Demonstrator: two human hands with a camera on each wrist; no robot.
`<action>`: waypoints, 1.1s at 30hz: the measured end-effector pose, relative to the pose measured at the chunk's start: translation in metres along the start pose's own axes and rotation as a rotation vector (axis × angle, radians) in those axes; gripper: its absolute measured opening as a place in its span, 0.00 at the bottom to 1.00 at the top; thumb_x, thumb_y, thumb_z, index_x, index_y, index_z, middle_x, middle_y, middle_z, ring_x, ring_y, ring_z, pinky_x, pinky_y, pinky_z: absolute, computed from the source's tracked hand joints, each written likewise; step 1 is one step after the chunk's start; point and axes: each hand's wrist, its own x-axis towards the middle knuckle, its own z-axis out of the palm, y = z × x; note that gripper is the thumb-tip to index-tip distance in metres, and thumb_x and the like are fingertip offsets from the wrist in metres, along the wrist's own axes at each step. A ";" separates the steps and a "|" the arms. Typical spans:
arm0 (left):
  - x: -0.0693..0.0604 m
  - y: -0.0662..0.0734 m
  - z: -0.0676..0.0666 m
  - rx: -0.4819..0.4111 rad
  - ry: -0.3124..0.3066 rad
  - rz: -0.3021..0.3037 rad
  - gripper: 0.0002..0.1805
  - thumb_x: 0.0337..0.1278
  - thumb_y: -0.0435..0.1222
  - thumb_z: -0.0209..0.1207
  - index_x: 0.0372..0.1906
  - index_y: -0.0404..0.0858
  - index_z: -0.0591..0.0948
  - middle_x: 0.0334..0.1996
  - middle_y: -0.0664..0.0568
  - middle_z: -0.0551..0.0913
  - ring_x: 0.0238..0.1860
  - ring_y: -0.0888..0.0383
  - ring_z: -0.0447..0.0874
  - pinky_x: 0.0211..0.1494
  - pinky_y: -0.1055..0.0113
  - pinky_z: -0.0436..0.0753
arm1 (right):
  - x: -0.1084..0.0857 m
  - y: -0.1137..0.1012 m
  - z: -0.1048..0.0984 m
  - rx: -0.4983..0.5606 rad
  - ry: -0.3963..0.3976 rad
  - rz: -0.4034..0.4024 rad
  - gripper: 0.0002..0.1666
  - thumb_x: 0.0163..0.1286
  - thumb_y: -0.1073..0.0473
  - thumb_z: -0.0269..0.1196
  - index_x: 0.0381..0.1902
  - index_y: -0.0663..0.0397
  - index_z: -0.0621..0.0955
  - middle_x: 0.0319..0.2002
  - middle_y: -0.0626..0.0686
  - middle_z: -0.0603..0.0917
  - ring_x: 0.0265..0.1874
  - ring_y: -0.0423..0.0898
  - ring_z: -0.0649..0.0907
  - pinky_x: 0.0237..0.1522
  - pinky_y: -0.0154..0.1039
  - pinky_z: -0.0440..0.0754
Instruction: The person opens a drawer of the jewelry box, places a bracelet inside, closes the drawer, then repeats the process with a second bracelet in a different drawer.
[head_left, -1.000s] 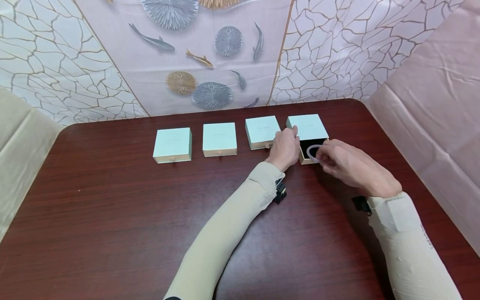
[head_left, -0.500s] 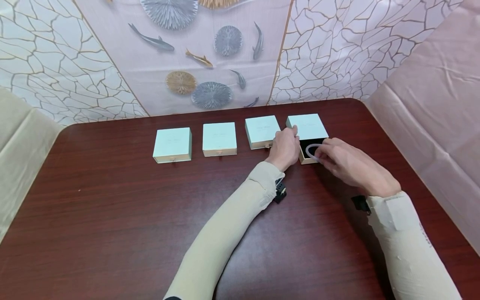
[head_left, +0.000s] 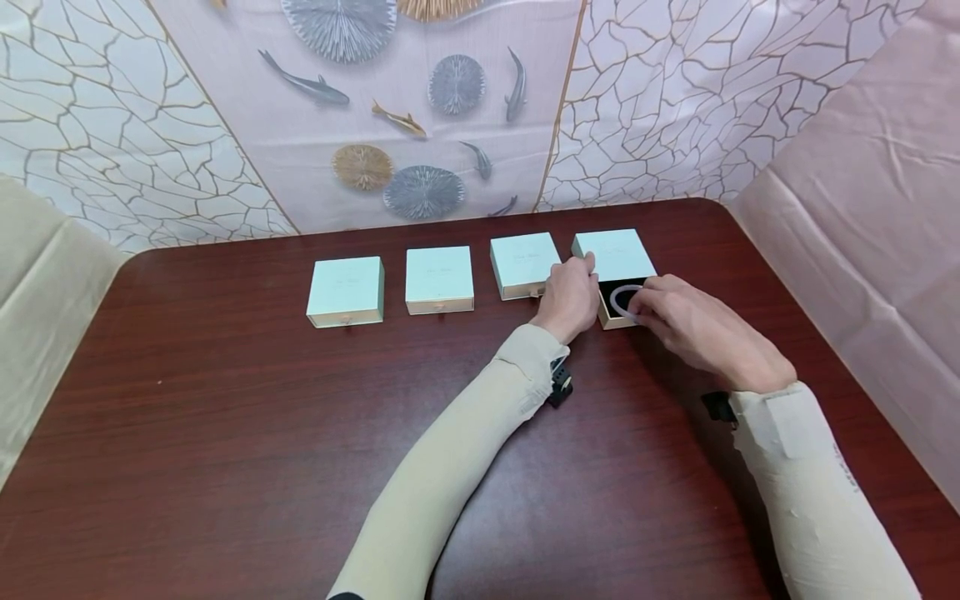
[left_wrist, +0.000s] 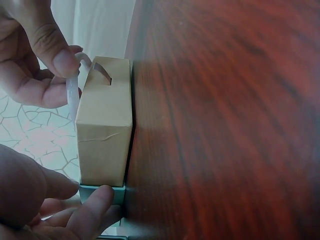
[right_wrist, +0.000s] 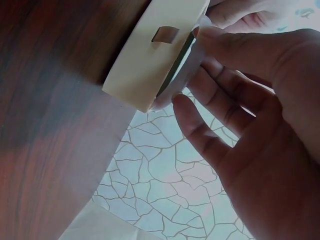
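A pale translucent bangle (head_left: pixel 614 302) is held by my right hand (head_left: pixel 701 329) at the pulled-out drawer (head_left: pixel 618 323) of the rightmost mint box (head_left: pixel 615 254). Thumb and fingers pinch its near side, while its far part lies over the drawer's black inside. In the right wrist view the bangle (right_wrist: pixel 186 77) is tilted along the drawer's open top. My left hand (head_left: pixel 567 296) grips the front left corner of the box's mint sleeve (left_wrist: pixel 119 196). A brown ribbon tab (right_wrist: pixel 167 35) sticks out of the drawer's cream front. The drawer's interior is partly hidden by my right hand.
Three more mint boxes, the near one (head_left: pixel 525 260), the middle one (head_left: pixel 439 273) and the far left one (head_left: pixel 347 285), stand in a row with drawers shut. The dark red wooden table (head_left: pixel 262 442) ends behind them at a patterned cloth backdrop (head_left: pixel 420 108).
My right hand has shifted slightly left with the bangle, which sits a little further over the drawer. The left hand and the boxes have not visibly moved.
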 end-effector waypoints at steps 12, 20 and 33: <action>0.000 0.000 0.001 0.006 -0.005 0.000 0.24 0.81 0.36 0.46 0.75 0.38 0.70 0.35 0.43 0.86 0.27 0.51 0.84 0.26 0.71 0.72 | 0.003 0.003 0.004 0.019 -0.006 0.027 0.11 0.64 0.75 0.65 0.40 0.56 0.85 0.39 0.53 0.83 0.45 0.51 0.80 0.50 0.49 0.79; -0.001 -0.001 0.001 0.004 -0.001 0.001 0.24 0.81 0.36 0.45 0.75 0.39 0.70 0.37 0.43 0.87 0.30 0.50 0.86 0.27 0.71 0.73 | 0.004 0.006 0.006 0.015 0.004 0.026 0.10 0.64 0.74 0.66 0.40 0.58 0.85 0.39 0.54 0.84 0.45 0.51 0.80 0.49 0.50 0.80; 0.000 -0.001 0.000 0.021 -0.001 0.010 0.23 0.81 0.36 0.46 0.74 0.39 0.71 0.31 0.44 0.85 0.33 0.48 0.86 0.29 0.70 0.73 | 0.009 0.006 0.009 0.020 0.035 0.044 0.11 0.64 0.75 0.64 0.39 0.57 0.85 0.38 0.53 0.83 0.44 0.51 0.80 0.48 0.48 0.79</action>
